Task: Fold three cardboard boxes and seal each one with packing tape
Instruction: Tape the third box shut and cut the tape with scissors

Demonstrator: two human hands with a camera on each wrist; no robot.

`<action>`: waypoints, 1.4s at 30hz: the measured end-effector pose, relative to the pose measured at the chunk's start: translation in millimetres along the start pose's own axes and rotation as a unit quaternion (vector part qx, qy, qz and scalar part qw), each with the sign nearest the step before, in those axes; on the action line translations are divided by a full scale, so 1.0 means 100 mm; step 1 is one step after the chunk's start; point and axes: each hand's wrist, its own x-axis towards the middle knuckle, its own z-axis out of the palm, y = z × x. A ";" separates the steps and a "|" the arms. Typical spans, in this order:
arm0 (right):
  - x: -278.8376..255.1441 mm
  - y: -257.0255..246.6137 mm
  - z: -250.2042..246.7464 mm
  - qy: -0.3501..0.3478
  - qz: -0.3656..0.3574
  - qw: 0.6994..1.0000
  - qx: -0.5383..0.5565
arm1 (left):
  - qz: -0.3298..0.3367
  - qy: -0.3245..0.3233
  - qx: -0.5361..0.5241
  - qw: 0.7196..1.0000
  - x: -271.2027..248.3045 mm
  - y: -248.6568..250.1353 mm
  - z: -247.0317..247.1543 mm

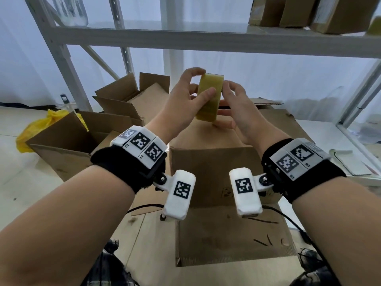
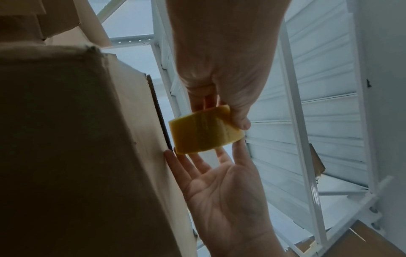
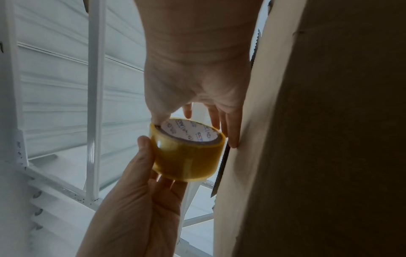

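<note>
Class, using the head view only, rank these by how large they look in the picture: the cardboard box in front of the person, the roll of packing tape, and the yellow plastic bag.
1. Cardboard box, by far the largest.
2. Yellow plastic bag, partly hidden behind another box, so its full size is unsure.
3. Roll of packing tape, smallest, gripped by the left hand.

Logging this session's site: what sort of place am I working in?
Likely a storeroom or packing area: white metal shelving holding cardboard boxes, open cartons on the floor, and a tape roll in hand.
</note>
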 end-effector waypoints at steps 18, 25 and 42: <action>0.05 0.10 -0.03 0.050 -0.049 0.997 -0.027 | -0.018 -0.001 0.072 0.997 0.06 -0.18 -0.05; 0.09 0.16 -0.07 0.056 -0.062 0.994 -0.064 | 0.004 0.003 0.123 0.992 0.06 -0.20 -0.08; 0.11 0.15 -0.08 0.075 -0.096 0.988 -0.092 | 0.021 0.022 0.069 0.997 0.04 -0.20 -0.06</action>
